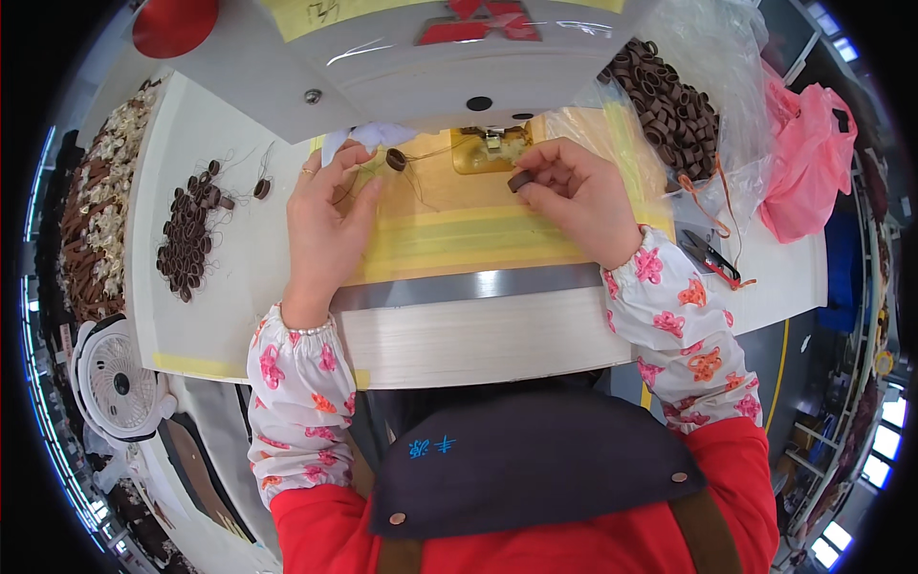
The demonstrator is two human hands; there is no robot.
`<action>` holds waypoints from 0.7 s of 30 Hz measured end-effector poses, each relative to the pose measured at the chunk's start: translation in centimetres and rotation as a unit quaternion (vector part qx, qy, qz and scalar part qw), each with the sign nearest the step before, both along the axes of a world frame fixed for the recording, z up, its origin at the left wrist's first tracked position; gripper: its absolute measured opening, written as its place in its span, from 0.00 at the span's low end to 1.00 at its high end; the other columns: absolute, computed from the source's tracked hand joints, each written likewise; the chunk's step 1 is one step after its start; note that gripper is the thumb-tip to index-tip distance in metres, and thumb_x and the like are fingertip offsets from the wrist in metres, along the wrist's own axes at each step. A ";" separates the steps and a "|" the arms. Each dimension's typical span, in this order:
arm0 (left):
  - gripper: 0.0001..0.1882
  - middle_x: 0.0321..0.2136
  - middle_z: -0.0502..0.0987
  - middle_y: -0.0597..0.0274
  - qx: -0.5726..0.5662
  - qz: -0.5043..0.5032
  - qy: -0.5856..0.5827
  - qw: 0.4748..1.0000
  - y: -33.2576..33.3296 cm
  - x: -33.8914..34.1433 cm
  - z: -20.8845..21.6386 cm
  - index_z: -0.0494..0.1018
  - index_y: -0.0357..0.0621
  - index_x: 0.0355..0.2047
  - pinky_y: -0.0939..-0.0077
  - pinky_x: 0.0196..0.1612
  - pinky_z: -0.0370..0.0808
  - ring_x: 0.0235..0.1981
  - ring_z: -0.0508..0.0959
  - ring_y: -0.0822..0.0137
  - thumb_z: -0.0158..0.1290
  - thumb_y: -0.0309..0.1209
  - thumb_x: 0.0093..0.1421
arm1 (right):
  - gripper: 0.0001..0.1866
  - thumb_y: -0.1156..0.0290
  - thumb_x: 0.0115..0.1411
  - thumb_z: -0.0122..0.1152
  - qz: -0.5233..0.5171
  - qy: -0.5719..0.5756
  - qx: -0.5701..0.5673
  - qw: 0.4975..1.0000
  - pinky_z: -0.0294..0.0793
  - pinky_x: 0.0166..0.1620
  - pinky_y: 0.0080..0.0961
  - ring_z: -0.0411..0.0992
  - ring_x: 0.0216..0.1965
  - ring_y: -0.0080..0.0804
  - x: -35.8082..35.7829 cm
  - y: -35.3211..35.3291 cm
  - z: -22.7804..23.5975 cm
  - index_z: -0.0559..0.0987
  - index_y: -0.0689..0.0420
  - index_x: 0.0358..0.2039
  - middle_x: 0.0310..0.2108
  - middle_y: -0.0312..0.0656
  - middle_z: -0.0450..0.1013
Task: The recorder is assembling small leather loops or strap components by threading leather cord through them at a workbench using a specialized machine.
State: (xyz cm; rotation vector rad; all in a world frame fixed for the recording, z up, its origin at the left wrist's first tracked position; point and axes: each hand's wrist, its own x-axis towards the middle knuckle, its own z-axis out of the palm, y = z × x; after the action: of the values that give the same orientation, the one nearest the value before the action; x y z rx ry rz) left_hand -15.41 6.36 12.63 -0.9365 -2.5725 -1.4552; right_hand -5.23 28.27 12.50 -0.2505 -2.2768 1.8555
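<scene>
Dark apron cloth (535, 469) lies nearest in the head view, below the pale worktop (478, 344). The right hand (583, 196) has its grip pinched on a brown loop (519, 181) near the presser foot (493, 142); a slack pinch could drop it, and fingertips straying closer could be hurt. The left hand (330, 215) has its grip apart beside a second loop (396, 160), whose trailing threads (432, 153) could snag or tangle if tugged.

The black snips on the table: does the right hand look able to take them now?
Probably yes: the black snips lie mostly uncovered near the right sleeve, though the right hand holds a brown loop.
</scene>
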 end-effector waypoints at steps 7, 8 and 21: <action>0.17 0.34 0.71 0.46 -0.125 -0.069 0.212 0.967 4.5 1.7 0.5 0.66 0.33 0.42 0.64 0.41 0.66 0.38 0.68 0.51 0.50 0.27 0.52 | 0.09 0.80 0.47 0.56 0.001 -0.004 -0.069 0.998 0.70 0.30 0.13 0.69 0.25 0.18 -0.1 -0.2 0.1 0.73 0.65 0.32 0.24 0.36 0.71; 0.18 0.32 0.72 0.45 -0.112 -0.074 0.228 0.964 5.4 1.5 0.1 0.66 0.32 0.42 0.61 0.40 0.65 0.37 0.68 0.51 0.50 0.28 0.51 | 0.09 0.80 0.47 0.56 -0.005 -0.004 -0.073 0.997 0.70 0.30 0.14 0.69 0.25 0.18 -0.1 -0.3 0.1 0.73 0.65 0.32 0.24 0.36 0.71; 0.07 0.22 0.73 0.53 -0.176 -0.020 0.194 0.965 7.2 0.4 -0.8 0.69 0.39 0.26 0.64 0.27 0.68 0.25 0.73 0.53 0.51 0.31 0.53 | 0.09 0.79 0.46 0.58 0.009 0.037 0.063 0.997 0.68 0.27 0.14 0.66 0.24 0.16 -2.0 -0.3 -0.5 0.71 0.63 0.30 0.22 0.33 0.68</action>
State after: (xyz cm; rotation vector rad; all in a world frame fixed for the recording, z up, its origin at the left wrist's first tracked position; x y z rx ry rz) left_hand -14.98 13.53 11.80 -1.1783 -2.5527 -0.7272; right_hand -7.27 27.97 11.97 -0.1412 -2.3412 1.6907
